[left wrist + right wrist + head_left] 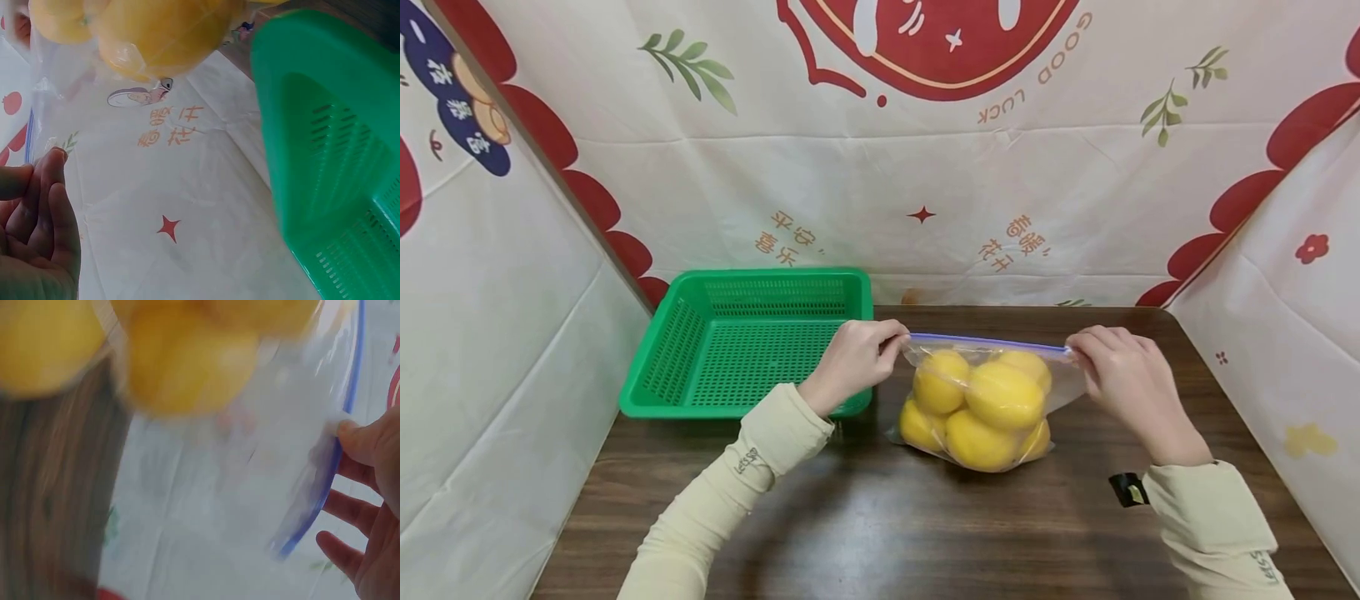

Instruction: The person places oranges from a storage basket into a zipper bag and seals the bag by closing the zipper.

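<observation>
A clear zip bag [966,350] with a blue-purple zip strip along its top holds several yellow lemons [1006,395]. My left hand [859,357] pinches the bag's top left corner between thumb and fingers. At the other end of the strip, my right hand [1123,379] pinches the top edge near the right corner. In the right wrist view, the thumb of the right hand [369,494] lies over the blue strip [340,431], with fingers behind it. The strip is stretched between both hands. Lemons fill the lower part of the bag, close to the tabletop.
A green plastic basket [640,387] with slotted sides stands at the back left, just beyond the left wrist. On the brown wooden table [880,533], a small black object [1126,490] lies by the right cuff. Printed cloth walls [880,192] enclose the back and sides.
</observation>
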Available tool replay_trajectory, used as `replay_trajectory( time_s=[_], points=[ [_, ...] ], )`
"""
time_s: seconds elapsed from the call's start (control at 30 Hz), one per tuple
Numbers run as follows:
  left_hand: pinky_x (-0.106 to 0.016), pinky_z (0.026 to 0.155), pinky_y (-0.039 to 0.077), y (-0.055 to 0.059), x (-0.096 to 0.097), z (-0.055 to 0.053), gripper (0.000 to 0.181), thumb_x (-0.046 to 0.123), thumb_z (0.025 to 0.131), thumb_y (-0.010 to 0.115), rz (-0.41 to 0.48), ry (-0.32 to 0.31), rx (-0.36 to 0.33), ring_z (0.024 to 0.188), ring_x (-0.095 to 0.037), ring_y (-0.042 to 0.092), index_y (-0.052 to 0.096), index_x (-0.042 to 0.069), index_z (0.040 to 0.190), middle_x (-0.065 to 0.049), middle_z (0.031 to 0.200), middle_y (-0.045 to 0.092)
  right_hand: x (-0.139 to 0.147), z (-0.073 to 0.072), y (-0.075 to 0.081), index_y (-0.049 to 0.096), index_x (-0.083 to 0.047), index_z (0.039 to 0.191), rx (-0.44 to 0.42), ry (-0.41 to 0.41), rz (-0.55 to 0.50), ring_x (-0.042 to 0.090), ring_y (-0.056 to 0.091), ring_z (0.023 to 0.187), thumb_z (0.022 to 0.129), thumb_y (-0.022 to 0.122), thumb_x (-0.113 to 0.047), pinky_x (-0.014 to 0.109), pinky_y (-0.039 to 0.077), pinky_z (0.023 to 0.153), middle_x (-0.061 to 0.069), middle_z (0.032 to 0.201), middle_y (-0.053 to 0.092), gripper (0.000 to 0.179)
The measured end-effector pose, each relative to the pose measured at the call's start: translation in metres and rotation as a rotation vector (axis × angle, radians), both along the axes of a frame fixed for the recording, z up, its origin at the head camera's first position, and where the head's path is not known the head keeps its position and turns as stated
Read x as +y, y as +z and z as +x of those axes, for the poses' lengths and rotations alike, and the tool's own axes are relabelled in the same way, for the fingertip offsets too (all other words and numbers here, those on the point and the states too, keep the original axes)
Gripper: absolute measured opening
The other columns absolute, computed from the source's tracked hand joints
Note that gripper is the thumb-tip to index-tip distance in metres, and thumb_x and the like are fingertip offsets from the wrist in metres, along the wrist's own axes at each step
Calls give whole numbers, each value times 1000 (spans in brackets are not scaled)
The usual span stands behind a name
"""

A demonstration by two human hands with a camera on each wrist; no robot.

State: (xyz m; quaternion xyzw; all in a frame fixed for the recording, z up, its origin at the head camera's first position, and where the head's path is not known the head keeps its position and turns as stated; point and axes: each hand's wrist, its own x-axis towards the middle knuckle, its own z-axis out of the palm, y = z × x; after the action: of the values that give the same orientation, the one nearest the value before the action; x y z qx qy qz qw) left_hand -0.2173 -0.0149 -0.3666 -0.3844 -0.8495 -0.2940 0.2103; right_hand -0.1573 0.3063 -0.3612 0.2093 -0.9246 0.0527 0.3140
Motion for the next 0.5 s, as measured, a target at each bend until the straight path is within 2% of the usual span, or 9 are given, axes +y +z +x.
replay_trajectory(
  time_s=[0.13, 0.3, 0.4, 0.5],
  points=[
    [-14, 49, 39, -1, -3, 0, 11, 12, 87, 60, 6, 8, -41, 48, -5, 48, 69, 9, 83, 1, 70, 65, 27, 5, -4, 64, -1, 87, 5, -48, -6, 33, 56, 75, 70, 66, -2, 47, 42, 60, 12, 83, 63, 16],
    [-16, 47, 38, 5, -4, 0, 13, 12, 87, 58, 7, 10, -99, 47, -5, 46, 69, 8, 83, 1, 66, 63, 44, 8, -9, 62, 2, 86, 28, -26, -16, 32, 55, 67, 68, 65, 1, 45, 42, 53, 14, 79, 62, 18],
    [-17, 47, 39, 12, -1, -4, 15, 13, 89, 56, 2, 42, -192, 47, -5, 46, 69, 8, 84, 1, 66, 62, 43, 14, -11, 60, 2, 86, -34, -42, -33, 32, 55, 66, 69, 65, 2, 47, 42, 55, 15, 79, 61, 18],
    [-19, 49, 41, 22, 6, -12, 17, 16, 91, 54, -26, 79, -315, 50, -7, 49, 68, 9, 84, 0, 68, 62, 39, 28, -9, 57, -1, 84, -145, -84, -48, 27, 53, 62, 71, 64, 1, 45, 42, 54, 12, 76, 58, 15]
  ],
)
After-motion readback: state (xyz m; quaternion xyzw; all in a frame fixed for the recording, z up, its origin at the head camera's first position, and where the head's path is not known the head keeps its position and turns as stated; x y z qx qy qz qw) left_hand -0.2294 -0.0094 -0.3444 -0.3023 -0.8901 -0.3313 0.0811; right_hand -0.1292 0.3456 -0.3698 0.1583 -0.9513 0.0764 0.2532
